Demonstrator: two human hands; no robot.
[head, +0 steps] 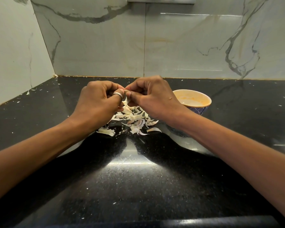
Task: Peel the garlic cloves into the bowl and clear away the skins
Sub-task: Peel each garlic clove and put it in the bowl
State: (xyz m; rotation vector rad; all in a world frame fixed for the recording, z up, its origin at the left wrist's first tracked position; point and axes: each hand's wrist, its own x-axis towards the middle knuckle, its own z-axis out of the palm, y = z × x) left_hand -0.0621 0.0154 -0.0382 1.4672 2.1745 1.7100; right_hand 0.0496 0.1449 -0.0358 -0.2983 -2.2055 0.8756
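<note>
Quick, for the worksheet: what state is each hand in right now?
Left hand: closed, pinching the garlic clove.
Right hand: closed, pinching the same garlic clove above the skins.

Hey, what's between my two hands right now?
In the head view, a garlic clove, pinched by the left hand and the right hand above the skins.

1 broad silver ring (118, 94) on a finger of the left hand (97, 100), 2 bare forearms (39, 145)
</note>
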